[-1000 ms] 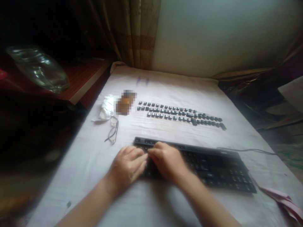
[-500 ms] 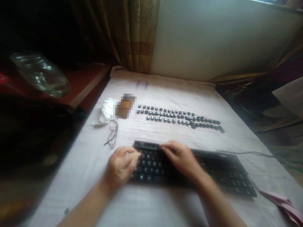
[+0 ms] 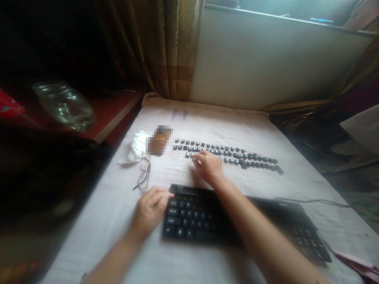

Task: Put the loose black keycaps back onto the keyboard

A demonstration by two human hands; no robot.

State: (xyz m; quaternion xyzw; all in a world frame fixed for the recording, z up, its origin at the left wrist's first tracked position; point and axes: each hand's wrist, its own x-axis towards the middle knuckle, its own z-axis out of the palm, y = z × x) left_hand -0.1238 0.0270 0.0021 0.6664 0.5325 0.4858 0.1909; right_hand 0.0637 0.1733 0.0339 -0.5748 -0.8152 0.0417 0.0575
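A black keyboard (image 3: 204, 234) lies on the white cloth, with keys in its left part and on its number pad. My left hand (image 3: 151, 209) is closed at its upper left corner, fingers curled and one tip over the edge. Beyond the keyboard, my right hand (image 3: 209, 165) reaches across to the loose black keycaps (image 3: 227, 153), laid out in three rows. Its thumb and finger pinch at a keycap (image 3: 187, 155) end of the nearest row; whether the cap is lifted I cannot tell. My right forearm hides the keyboard's middle.
Eyeglasses (image 3: 144, 175), a crumpled white tissue (image 3: 137, 146) and a blurred-out brown object (image 3: 160, 141) lie left of the keycaps. A cable (image 3: 314, 201) runs off to the right, near a pink cloth (image 3: 358, 264). A glass jar (image 3: 65, 106) rests on a wooden shelf (image 3: 115, 114).
My right hand has moved from the top edge of the keyboard forward to the nearest keycap row. My left hand stays at the keyboard's corner. The view has tilted up a little.
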